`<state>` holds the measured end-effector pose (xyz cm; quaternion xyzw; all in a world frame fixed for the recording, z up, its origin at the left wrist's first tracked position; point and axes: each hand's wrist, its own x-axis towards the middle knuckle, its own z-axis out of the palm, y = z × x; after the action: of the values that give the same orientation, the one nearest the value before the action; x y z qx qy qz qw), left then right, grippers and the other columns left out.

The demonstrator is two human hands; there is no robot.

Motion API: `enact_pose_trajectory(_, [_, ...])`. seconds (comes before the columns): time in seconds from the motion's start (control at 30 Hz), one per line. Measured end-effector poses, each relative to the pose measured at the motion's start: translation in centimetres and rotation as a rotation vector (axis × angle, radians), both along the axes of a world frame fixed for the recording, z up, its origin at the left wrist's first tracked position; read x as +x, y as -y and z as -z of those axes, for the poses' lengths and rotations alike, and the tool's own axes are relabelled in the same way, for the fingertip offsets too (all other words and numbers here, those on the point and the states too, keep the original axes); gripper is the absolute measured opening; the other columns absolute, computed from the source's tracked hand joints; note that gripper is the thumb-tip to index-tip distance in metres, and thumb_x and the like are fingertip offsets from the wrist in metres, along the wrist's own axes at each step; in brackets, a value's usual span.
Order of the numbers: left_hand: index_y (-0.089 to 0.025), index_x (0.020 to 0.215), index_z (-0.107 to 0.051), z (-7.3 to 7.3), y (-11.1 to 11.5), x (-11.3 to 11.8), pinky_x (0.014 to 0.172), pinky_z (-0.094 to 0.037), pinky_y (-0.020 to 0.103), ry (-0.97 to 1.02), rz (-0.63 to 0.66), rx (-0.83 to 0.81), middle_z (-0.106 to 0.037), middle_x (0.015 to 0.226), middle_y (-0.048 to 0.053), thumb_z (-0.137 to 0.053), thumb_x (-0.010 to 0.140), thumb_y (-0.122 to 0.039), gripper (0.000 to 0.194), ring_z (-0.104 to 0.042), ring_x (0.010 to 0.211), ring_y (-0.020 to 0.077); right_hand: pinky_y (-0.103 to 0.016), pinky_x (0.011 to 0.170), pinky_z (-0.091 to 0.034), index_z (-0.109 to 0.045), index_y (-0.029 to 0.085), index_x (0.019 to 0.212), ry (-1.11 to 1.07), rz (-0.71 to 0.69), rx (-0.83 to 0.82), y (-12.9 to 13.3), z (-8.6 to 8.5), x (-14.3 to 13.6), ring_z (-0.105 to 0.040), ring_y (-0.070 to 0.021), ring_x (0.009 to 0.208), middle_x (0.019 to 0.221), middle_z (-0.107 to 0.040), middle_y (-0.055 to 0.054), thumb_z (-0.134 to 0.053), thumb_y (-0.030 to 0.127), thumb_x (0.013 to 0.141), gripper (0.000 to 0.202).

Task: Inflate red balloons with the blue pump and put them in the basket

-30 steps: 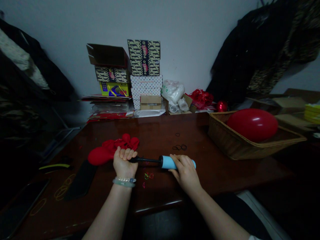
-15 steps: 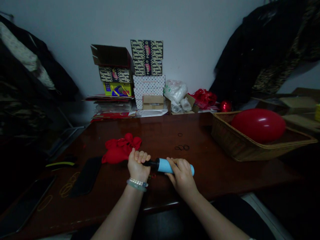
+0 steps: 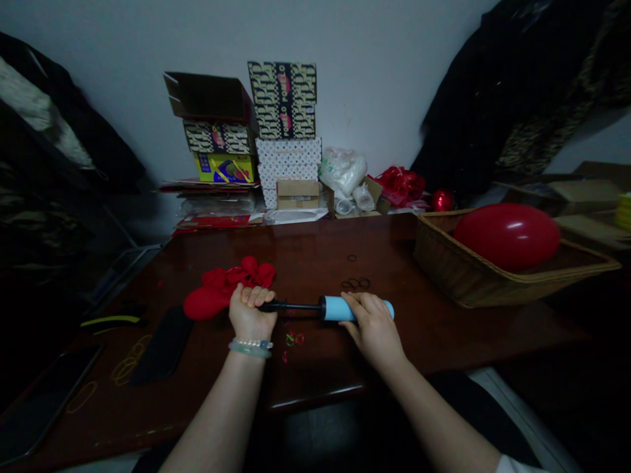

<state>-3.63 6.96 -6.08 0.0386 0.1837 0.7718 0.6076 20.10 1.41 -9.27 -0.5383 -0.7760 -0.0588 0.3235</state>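
My left hand (image 3: pixel 252 310) is closed around the black end of a balloon pump. From its far side a small, partly filled red balloon (image 3: pixel 204 303) sticks out to the left; its neck is hidden in my fist. My right hand (image 3: pixel 372 322) is wrapped round the pump's light blue barrel (image 3: pixel 338 309). Between the hands a thin black rod (image 3: pixel 302 307) shows, roughly level above the table. Right behind my left hand lies a heap of limp red balloons (image 3: pixel 250 268). Small coloured rubber bands (image 3: pixel 296 339) lie on the table below the rod.
A wicker basket (image 3: pixel 463 292) at the right holds a large red balloon (image 3: pixel 507 236). Black rubber bands (image 3: pixel 355 284) lie beyond the pump. Phones (image 3: pixel 165 345) and tan rubber bands (image 3: pixel 129 361) are at the left. Stacked boxes (image 3: pixel 288 157) stand along the wall.
My hands have moved apart, baring the pump's rod between them. The left went left, the right slightly right. The balloon at my left fist looks rounder. The view has shifted a little.
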Motion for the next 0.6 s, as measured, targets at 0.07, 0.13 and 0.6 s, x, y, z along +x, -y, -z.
enact_pose_trajectory(0.07, [-0.019,0.054,-0.015,0.3,0.2,0.4,0.043,-0.029,0.021,-0.028,0.008,0.008,-0.023,0.038,-0.008,-0.046,0.086,-0.021,0.044,-0.029,0.032,0.0048,-0.042,0.089,-0.046,-0.051,0.021,0.13,0.006,-0.008,0.008,0.2,0.0,-0.1,-0.054,-0.0254,0.102,0.109,-0.061,-0.01,-0.065,0.023,0.082,0.05])
enact_pose_trajectory(0.13, [-0.019,0.054,-0.015,0.5,0.3,0.9,0.043,-0.03,0.021,-0.062,0.02,0.028,-0.023,0.039,-0.008,-0.048,0.086,-0.023,0.046,-0.029,0.033,0.0048,-0.041,0.088,-0.046,-0.051,0.021,0.13,0.014,-0.012,0.01,0.4,0.0,-0.3,-0.053,-0.0251,0.101,0.109,-0.061,-0.01,-0.065,0.024,0.082,0.051])
enact_pose_trajectory(0.6, [-0.019,0.053,-0.021,0.7,1.1,3.4,0.042,-0.03,0.022,-0.072,0.07,0.005,-0.023,0.041,-0.008,-0.052,0.09,-0.037,0.051,-0.028,0.034,0.0057,-0.04,0.083,-0.045,-0.051,0.02,0.131,0.003,-0.05,-0.043,1.1,1.1,-2.6,-0.053,-0.0254,0.096,0.108,-0.06,-0.011,-0.064,0.034,0.084,0.051])
